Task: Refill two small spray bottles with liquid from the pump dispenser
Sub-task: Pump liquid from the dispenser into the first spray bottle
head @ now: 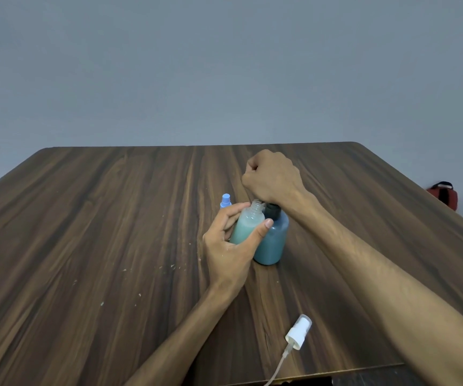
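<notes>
My left hand [229, 246] grips a small clear spray bottle [248, 225], uncapped and partly filled with pale teal liquid, tilted against the pump dispenser. The dispenser [273, 240] is a blue-grey bottle with a black collar, standing mid-table. My right hand [272, 176] is curled into a fist over the dispenser's pump head, which it hides. A second small spray bottle with a blue cap [225, 201] stands just behind my left fingers. The removed white spray head [298, 331] with its dip tube lies near the table's front edge.
The dark wood table [99, 218] carries small white specks left of centre. A red and black bag [443, 194] sits beyond the right edge. A grey wall stands behind the far edge.
</notes>
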